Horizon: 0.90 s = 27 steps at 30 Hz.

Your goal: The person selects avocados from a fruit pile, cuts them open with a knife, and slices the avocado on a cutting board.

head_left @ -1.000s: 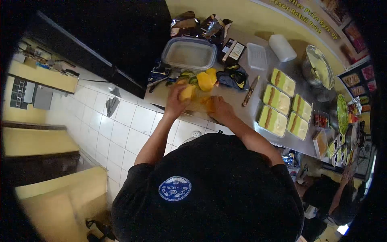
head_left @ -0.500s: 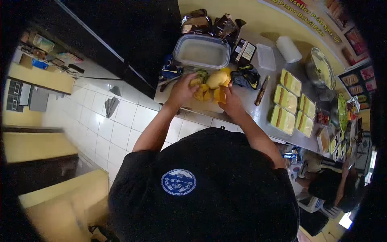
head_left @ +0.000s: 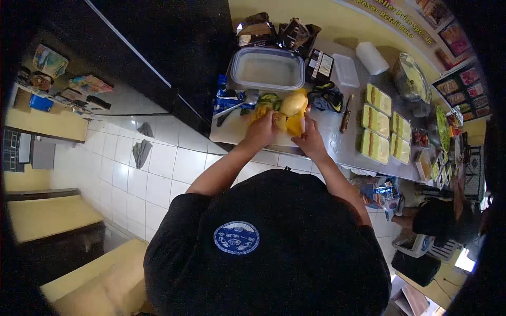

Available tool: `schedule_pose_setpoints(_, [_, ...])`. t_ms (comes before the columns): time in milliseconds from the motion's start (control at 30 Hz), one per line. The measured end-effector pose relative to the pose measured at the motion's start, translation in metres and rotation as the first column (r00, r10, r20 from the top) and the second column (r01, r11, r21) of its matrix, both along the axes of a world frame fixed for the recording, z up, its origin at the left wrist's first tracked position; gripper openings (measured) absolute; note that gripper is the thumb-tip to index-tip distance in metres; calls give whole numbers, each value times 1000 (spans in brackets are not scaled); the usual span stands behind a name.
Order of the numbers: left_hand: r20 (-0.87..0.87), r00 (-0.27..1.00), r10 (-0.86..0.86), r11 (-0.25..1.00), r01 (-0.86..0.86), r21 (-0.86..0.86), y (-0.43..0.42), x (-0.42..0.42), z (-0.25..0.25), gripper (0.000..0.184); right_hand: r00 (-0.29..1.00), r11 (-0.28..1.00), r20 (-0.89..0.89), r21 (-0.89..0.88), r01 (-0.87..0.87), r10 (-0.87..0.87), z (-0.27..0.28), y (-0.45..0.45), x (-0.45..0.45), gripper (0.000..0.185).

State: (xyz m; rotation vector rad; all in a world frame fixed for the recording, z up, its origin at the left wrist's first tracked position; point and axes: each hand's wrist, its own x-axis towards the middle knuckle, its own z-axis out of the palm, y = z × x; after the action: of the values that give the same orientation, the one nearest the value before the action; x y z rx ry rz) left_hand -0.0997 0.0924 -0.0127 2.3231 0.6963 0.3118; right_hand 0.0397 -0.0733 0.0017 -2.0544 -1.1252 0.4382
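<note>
My left hand (head_left: 262,129) is closed on a yellow mango piece above the white cutting board (head_left: 225,129). Beside it, my right hand (head_left: 311,138) pinches the lower edge of a bright yellow mango peel (head_left: 295,124). A pale peeled mango (head_left: 293,104) lies just beyond both hands, touching yellow peels. Green peels (head_left: 269,98) are behind my left hand. To the right, a knife (head_left: 346,114) rests on the metal table, near a dark crumpled cloth (head_left: 326,98).
A clear plastic tub (head_left: 268,68) stands behind the board, with brown packages (head_left: 255,31) past it. Several filled dessert trays (head_left: 376,120) and a metal bowl (head_left: 412,78) are on the right. Another person (head_left: 440,216) is at the far right.
My hands first drew together around the mango and peels. The peeled mango now lies beyond them, and my left hand has moved right onto a yellow piece. The view has shifted.
</note>
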Motion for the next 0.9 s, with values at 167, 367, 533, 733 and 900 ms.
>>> schedule_pose_setpoints(167, [76, 997, -5, 1000, 6, -7, 43, -50, 19, 47, 992, 992, 19, 6, 125, -125, 3, -28, 5, 83])
schedule_pose_setpoints(367, [172, 983, 56, 949, -106, 297, 100, -66, 4, 29, 945, 943, -70, 76, 325, -320, 6, -95, 7, 55])
schedule_pose_setpoints(533, [134, 987, -93, 992, 80, 102, 46, 0, 39, 24, 835, 850, -165, -135, 509, -526, 42, -155, -19, 39])
schedule_pose_setpoints(733, [114, 837, -536, 805, 547, -231, -70, 120, 45, 31, 768, 741, 70, -223, 634, -636, -1, -266, -55, 36])
schedule_pose_setpoints(900, [28, 883, -469, 882, 468, 52, -105, 239, -12, 63, 474, 435, 57, -313, 844, -879, -15, -366, -120, 35])
